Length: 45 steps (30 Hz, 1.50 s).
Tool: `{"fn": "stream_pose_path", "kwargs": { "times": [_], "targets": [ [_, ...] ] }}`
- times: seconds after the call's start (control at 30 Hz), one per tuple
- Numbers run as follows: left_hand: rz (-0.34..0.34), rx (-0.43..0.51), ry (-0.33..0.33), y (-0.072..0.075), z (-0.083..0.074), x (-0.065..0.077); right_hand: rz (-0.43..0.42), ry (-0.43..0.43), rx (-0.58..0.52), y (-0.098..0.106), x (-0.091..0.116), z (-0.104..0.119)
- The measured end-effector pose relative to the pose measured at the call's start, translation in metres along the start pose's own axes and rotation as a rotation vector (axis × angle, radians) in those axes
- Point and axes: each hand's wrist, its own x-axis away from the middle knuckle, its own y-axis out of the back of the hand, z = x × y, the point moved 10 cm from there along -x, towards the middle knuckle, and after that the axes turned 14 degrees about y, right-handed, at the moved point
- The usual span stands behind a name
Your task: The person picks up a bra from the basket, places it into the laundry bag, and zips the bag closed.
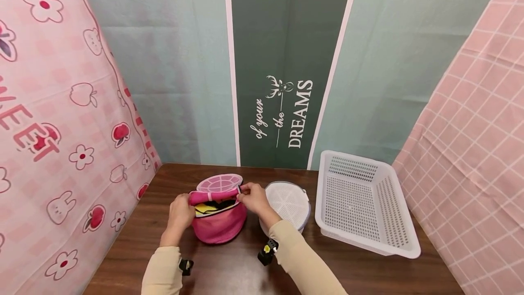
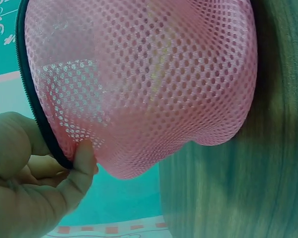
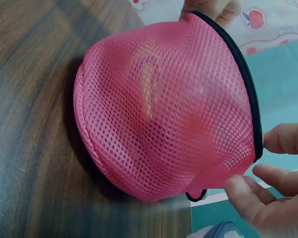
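Observation:
A pink mesh laundry bag [image 1: 219,226] with a dark zip edge stands on the table, its round lid [image 1: 219,184] folded back behind the opening. Something yellow [image 1: 206,208] and something black lie inside, partly hidden by the rim. My left hand [image 1: 181,213] pinches the left end of the rim; in the left wrist view, thumb and fingers [image 2: 82,166] close over the zip edge. At the opposite end, my right hand [image 1: 255,200] holds the rim near the lid's hinge side. The right wrist view shows its fingertips [image 3: 241,191] at the mesh corner beside the zip.
Close to the right forearm stands a round white mesh bag [image 1: 288,201] with grey trim. A white plastic basket [image 1: 366,242] with perforated walls is farther right on the brown wooden table [image 1: 229,272]. Fabric curtains enclose the table at the back and both sides.

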Motion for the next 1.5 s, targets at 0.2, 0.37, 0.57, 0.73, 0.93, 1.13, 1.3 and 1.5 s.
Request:
{"fn": "stream_pose_path", "kwargs": {
  "times": [0.2, 0.37, 0.57, 0.73, 0.93, 1.13, 1.3, 1.5],
  "targets": [
    [-0.011, 0.026, -0.029, 0.000, 0.000, 0.004, 0.027, 0.023, 0.053, -0.002, -0.013, -0.004],
    [0.013, 0.038, -0.015, -0.004, 0.004, 0.007, 0.038, 0.008, 0.109, -0.007, -0.023, -0.019],
    [0.025, 0.054, -0.013, -0.008, 0.004, 0.006, 0.121, -0.146, 0.134, -0.019, -0.024, -0.048],
    [0.020, 0.059, -0.035, -0.007, -0.001, 0.003, 0.093, -0.292, -0.140, -0.027, -0.021, -0.060],
    [0.030, 0.047, -0.020, -0.007, 0.000, 0.001, 0.017, -0.420, -0.411, -0.035, -0.019, -0.067],
    [0.033, 0.043, -0.010, -0.007, 0.001, 0.001, 0.032, -0.417, -0.449, -0.041, -0.020, -0.061],
    [0.046, 0.051, 0.004, -0.006, 0.000, 0.001, 0.020, -0.429, -0.461, -0.041, -0.021, -0.061],
    [0.048, 0.046, 0.009, -0.006, -0.001, 0.001, -0.068, -0.483, -0.524, -0.035, -0.022, -0.067]
  ]
}}
